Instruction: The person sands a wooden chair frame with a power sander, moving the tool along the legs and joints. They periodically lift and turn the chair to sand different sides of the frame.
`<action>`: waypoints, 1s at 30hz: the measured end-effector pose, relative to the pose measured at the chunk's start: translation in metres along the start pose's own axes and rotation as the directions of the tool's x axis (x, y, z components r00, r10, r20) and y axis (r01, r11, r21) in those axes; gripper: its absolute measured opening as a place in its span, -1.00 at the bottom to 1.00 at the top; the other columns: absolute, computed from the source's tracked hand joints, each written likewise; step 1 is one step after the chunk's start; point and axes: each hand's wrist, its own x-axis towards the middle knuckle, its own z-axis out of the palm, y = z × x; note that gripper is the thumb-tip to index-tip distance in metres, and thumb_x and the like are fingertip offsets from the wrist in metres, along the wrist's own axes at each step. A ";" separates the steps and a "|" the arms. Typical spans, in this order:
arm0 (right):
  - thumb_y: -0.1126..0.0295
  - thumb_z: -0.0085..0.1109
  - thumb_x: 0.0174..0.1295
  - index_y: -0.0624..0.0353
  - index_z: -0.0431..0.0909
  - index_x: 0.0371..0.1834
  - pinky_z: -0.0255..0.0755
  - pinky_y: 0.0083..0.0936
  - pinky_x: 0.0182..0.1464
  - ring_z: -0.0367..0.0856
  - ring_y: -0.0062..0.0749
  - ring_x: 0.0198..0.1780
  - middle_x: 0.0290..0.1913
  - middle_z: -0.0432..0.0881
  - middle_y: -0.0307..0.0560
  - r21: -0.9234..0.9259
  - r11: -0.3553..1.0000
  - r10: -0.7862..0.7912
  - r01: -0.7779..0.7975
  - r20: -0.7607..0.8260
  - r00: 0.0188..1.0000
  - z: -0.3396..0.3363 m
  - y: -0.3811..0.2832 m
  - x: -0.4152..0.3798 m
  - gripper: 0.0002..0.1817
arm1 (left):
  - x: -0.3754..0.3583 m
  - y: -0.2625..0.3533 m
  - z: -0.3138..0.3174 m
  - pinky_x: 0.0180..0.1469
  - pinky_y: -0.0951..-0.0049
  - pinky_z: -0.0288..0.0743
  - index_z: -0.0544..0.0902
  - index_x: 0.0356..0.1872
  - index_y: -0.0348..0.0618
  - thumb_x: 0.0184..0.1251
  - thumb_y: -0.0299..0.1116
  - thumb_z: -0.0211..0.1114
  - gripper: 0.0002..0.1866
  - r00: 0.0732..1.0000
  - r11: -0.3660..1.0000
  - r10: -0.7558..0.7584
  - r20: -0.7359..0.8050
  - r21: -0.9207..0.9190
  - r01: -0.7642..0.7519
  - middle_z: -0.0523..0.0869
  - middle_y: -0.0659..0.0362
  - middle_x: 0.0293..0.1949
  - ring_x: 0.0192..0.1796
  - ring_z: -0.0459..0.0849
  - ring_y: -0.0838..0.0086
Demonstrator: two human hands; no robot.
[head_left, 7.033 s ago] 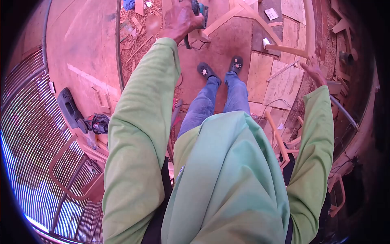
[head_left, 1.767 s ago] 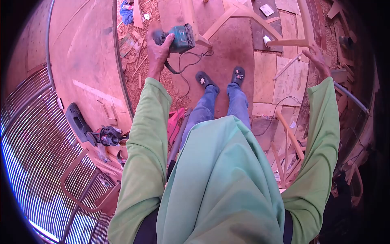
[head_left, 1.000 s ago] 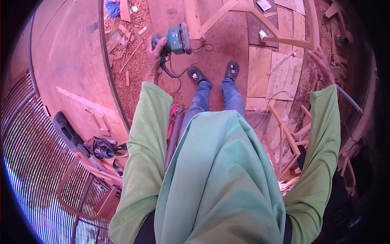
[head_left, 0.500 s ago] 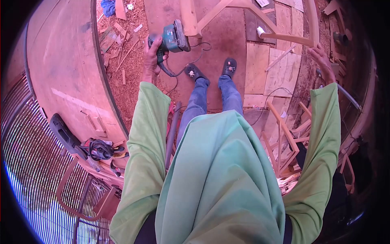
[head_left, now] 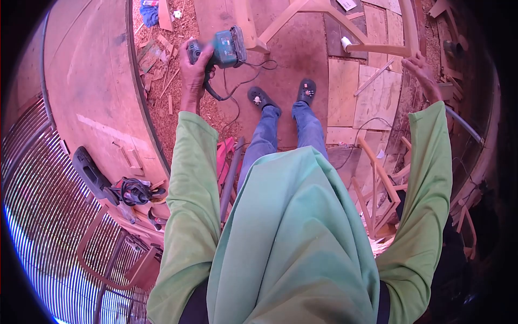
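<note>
My left hand [head_left: 196,65] is wrapped round the handle of a green and black power sander [head_left: 226,47]. The sander's pad faces right, close to the leg of a wooden frame [head_left: 283,19], with a small gap between them. A black cord [head_left: 233,93] hangs from the tool. On the right, my right hand [head_left: 422,73] is at the lower corner of the same frame, its fingers stretched out and touching or very near the wood. Whether those fingers press on the wood is not clear.
A wooden table [head_left: 97,86] with tools [head_left: 132,191] stands on the left. Wood shavings [head_left: 175,102] and scraps cover the floor beside it. Plywood pieces [head_left: 341,92] lie on the floor ahead. More wooden frames [head_left: 380,175] are at the lower right. The cord loops near my feet.
My left hand and the sander have moved slightly left, away from the frame's leg. My right hand has shifted slightly left at the frame corner. The view has shifted a little.
</note>
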 end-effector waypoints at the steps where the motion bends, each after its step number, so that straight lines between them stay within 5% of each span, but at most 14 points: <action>1: -0.19 0.31 0.28 0.17 0.75 0.16 -0.04 -0.16 0.64 0.05 0.10 0.69 0.63 0.17 0.41 -0.055 0.998 0.007 -0.008 -0.020 1.000 0.001 -0.003 -0.002 -0.34 | -0.002 0.007 0.004 -0.63 0.54 0.43 0.39 0.30 -0.08 0.34 -0.22 0.56 -0.37 0.999 0.997 0.023 -0.025 0.077 -0.021 0.64 0.16 -0.31 -0.56 0.57 0.57; 3: -0.21 0.31 0.27 0.17 0.74 0.20 -0.08 -0.13 0.66 -0.02 0.12 0.72 0.66 0.12 0.43 -0.108 0.994 0.007 -0.012 -0.043 0.999 0.001 -0.006 -0.002 -0.31 | -0.004 0.019 0.013 -0.60 0.54 0.44 0.41 0.30 -0.09 0.34 -0.19 0.57 -0.36 0.996 0.981 0.068 -0.050 0.185 -0.058 0.64 0.16 -0.27 -0.52 0.58 0.58; 5: -0.20 0.25 0.34 0.18 0.75 0.04 0.06 -0.18 0.59 0.18 -0.02 0.65 0.48 0.44 0.20 -0.245 0.969 0.009 -0.027 -0.075 0.997 0.003 -0.007 0.002 -0.39 | -0.009 0.030 0.025 -0.54 0.54 0.49 0.44 0.28 -0.14 0.30 -0.14 0.61 -0.33 0.985 0.936 0.146 -0.095 0.335 -0.107 0.67 0.13 -0.19 -0.45 0.62 0.56; 6: -0.20 0.25 0.34 0.18 0.75 0.04 0.06 -0.18 0.59 0.18 -0.02 0.65 0.48 0.44 0.20 -0.244 0.970 0.002 -0.021 -0.078 0.997 0.002 -0.008 0.003 -0.39 | -0.007 0.029 0.026 -0.54 0.54 0.49 0.44 0.28 -0.14 0.30 -0.14 0.61 -0.33 0.983 0.935 0.154 -0.098 0.335 -0.113 0.67 0.13 -0.19 -0.45 0.62 0.56; 8: -0.27 0.33 0.23 0.14 0.76 0.19 -0.17 -0.10 0.69 -0.12 0.15 0.75 0.69 0.01 0.48 -0.162 0.985 0.051 -0.050 0.003 0.999 0.000 -0.007 0.005 -0.27 | 0.000 0.019 0.026 -0.40 0.44 0.61 0.46 0.29 -0.16 0.25 -0.12 0.63 -0.29 0.906 0.716 0.418 -0.068 0.639 -0.282 0.68 0.11 -0.13 -0.31 0.69 0.47; 9: -0.27 0.33 0.23 0.14 0.76 0.19 -0.17 -0.10 0.69 -0.12 0.15 0.75 0.69 0.01 0.48 -0.162 0.986 0.043 -0.043 0.002 0.999 0.000 -0.007 0.007 -0.27 | -0.002 0.023 0.033 -0.16 0.28 0.68 0.46 0.30 -0.18 0.21 -0.11 0.64 -0.26 0.862 0.644 0.503 -0.058 0.691 -0.329 0.69 0.05 -0.09 -0.17 0.74 0.32; 13: -0.26 0.34 0.24 0.13 0.79 0.13 -0.13 -0.09 0.68 -0.05 0.19 0.73 0.70 -0.05 0.45 -0.192 0.979 0.053 -0.061 -0.047 0.998 0.004 -0.012 0.004 -0.31 | -0.021 0.042 0.063 0.06 0.04 0.63 0.44 0.31 -0.13 0.16 -0.07 0.62 -0.23 0.853 0.529 0.518 -0.065 0.808 -0.259 0.64 -0.08 0.02 0.01 0.73 0.06; 17: -0.25 0.34 0.24 0.16 0.79 0.06 -0.08 -0.07 0.67 0.00 0.21 0.71 0.67 0.02 0.46 -0.163 0.986 0.031 -0.039 -0.055 0.998 0.004 -0.012 0.002 -0.33 | -0.033 0.052 0.092 0.00 -0.03 0.65 0.40 0.35 0.01 0.16 -0.05 0.57 -0.23 0.882 0.439 0.467 -0.063 0.883 -0.169 0.54 -0.04 0.05 0.01 0.73 -0.05; 24: -0.20 0.35 0.23 0.14 0.79 -0.07 0.01 -0.06 0.64 0.12 0.28 0.64 0.53 0.24 0.51 -0.259 0.966 -0.007 0.006 -0.004 1.000 0.004 -0.002 0.014 -0.42 | -0.038 0.054 0.117 -0.10 -0.07 0.68 0.39 0.34 0.03 0.15 -0.03 0.58 -0.23 0.880 0.381 0.473 -0.048 0.911 -0.156 0.54 -0.07 0.06 -0.10 0.77 -0.11; 30: -0.13 0.40 0.21 0.20 0.73 -0.12 0.17 -0.11 0.52 0.36 0.12 0.46 0.33 0.45 0.28 -0.269 0.959 -0.081 0.089 0.040 0.996 -0.005 0.002 0.016 -0.46 | -0.039 0.059 0.115 -0.06 -0.09 0.67 0.38 0.36 0.05 0.15 -0.03 0.58 -0.21 0.899 0.403 0.433 -0.069 0.907 -0.124 0.55 -0.08 0.08 -0.04 0.76 -0.11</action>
